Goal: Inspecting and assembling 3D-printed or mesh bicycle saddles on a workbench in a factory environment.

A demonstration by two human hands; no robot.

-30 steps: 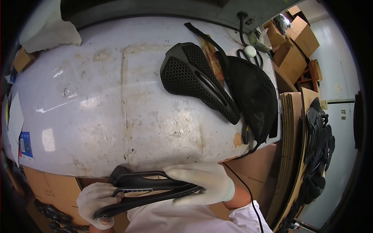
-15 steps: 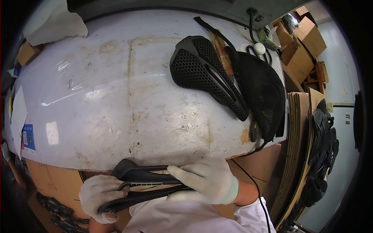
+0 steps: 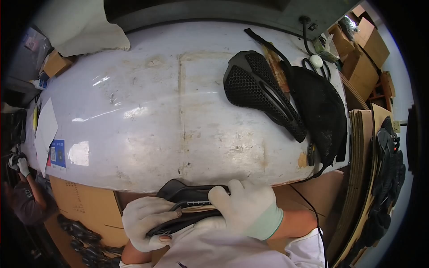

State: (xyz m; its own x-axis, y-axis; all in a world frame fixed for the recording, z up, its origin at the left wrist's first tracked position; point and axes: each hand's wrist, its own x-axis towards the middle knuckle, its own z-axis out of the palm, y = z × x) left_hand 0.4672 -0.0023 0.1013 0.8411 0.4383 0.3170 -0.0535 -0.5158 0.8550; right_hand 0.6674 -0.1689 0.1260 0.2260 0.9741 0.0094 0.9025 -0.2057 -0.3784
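Observation:
I hold a black bicycle saddle at the near edge of the table, close to my body. Its underside partly faces me, and a rail with white scale marks shows between my hands. My left hand, in a pale glove with some fingertips bare, wraps round the left part. My right hand, in a pale glove with a light green cuff, closes on the right end and hides it. Farther off, a second black saddle with a honeycomb top lies on the white table.
A black mesh bag with a strap lies beside the second saddle. Cardboard sheets and several black saddles stand at the right. More black parts lie at lower left. Another person works at far left.
The scene has shifted right in the picture as my view turned left. My right hand's fingers, stretched along the saddle before, are now more curled round its end. Both hands still hold it.

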